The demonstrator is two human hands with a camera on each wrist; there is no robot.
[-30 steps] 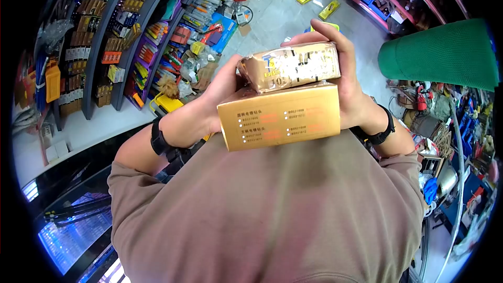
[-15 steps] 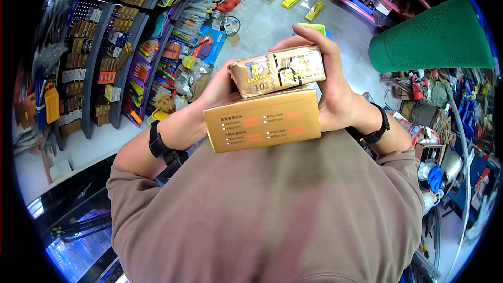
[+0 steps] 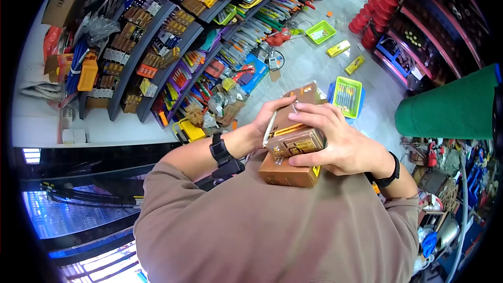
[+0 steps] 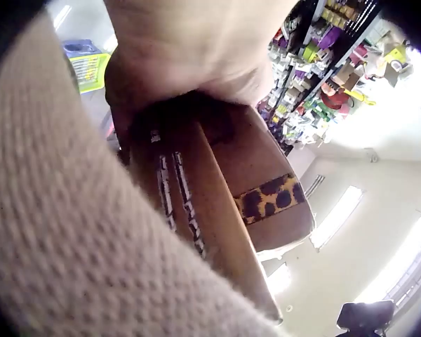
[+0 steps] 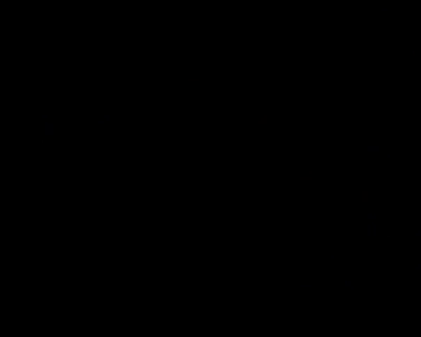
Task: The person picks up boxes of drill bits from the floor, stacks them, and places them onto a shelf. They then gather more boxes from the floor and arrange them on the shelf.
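Close against the person's chest, a plastic-wrapped brown package (image 3: 296, 145) lies on top of a brown cardboard drill-bit box (image 3: 285, 170), narrow ends toward the body. The left hand (image 3: 268, 119) holds the stack from the left, its fingers reaching over the package's edge. From the right, the right hand (image 3: 343, 147) grips the package, fingers bent over its top and thumb along its near end. The left wrist view shows the left hand (image 4: 189, 56) on the two boxes; one box (image 4: 266, 168) bears a leopard-spotted band. The right wrist view is black.
Racks of packaged tools (image 3: 126, 47) stand to the left, with loose goods piled at their foot. On the floor ahead are a green tray (image 3: 320, 32), yellow packs (image 3: 338, 48) and a green basket of bits (image 3: 347, 97). A green mesh roll (image 3: 448, 107) stands right.
The two boxes have turned from long side to narrow end toward the body. The right hand has moved from the package's side to over its top. The head view has shifted.
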